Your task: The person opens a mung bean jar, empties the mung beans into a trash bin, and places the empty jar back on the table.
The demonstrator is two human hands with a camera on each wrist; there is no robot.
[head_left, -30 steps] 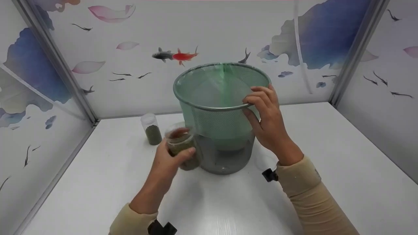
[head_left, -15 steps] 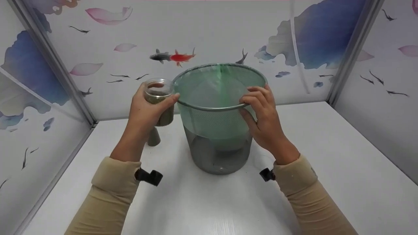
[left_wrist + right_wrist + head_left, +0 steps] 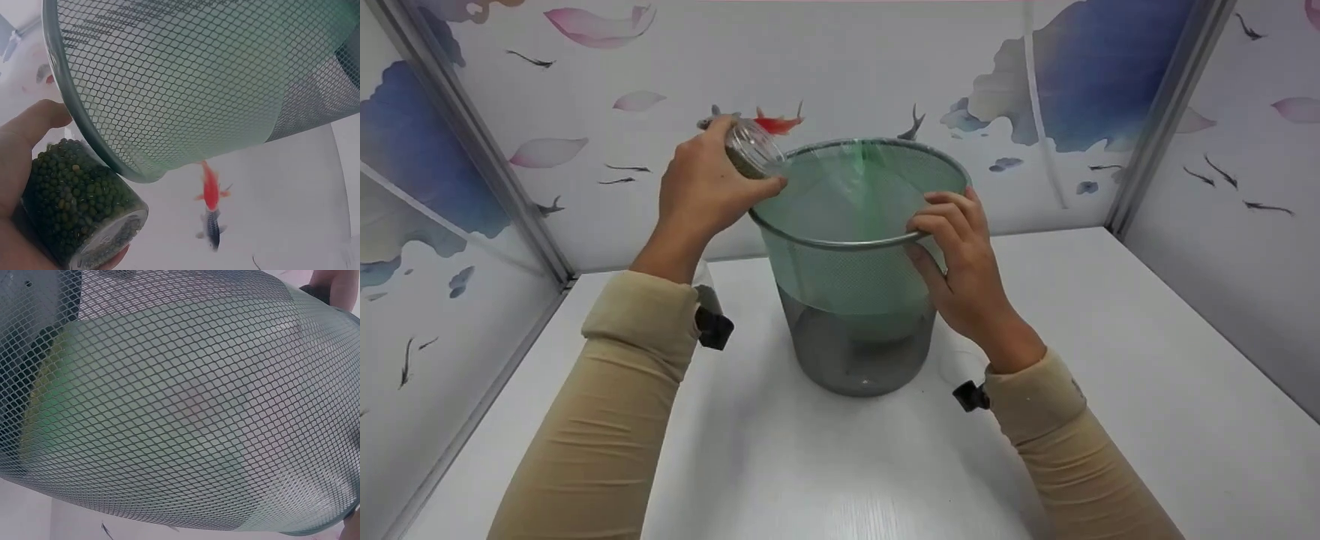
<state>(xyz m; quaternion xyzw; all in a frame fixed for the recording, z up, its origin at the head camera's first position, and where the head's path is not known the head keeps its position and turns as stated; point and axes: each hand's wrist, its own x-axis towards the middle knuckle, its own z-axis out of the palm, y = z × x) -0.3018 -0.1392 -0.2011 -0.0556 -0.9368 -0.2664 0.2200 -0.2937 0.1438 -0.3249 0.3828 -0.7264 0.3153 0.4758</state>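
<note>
My left hand (image 3: 697,184) grips a clear jar (image 3: 756,146) of mung beans at the left rim of a mesh wastebasket (image 3: 859,360). The jar is tilted, its mouth leaning toward the basket's opening. In the left wrist view the mung beans (image 3: 76,191) fill much of the jar, and the jar overlaps the rim. A thin green bag (image 3: 847,281) lines the basket and is folded over its rim. At the basket's right side my right hand (image 3: 967,270) pinches the rim, fingers inside and thumb outside. The basket stands upright.
A second clear container (image 3: 706,289) with dark green contents stands behind my left wrist, partly hidden by it. The white table (image 3: 840,465) is bounded by walls printed with fish and petals (image 3: 547,154). A small round clear thing (image 3: 960,367) lies beside the basket's right foot.
My left hand has lifted the jar from in front of the basket, up past its left side to the rim, and tipped it rightward. The right hand keeps its hold on the rim.
</note>
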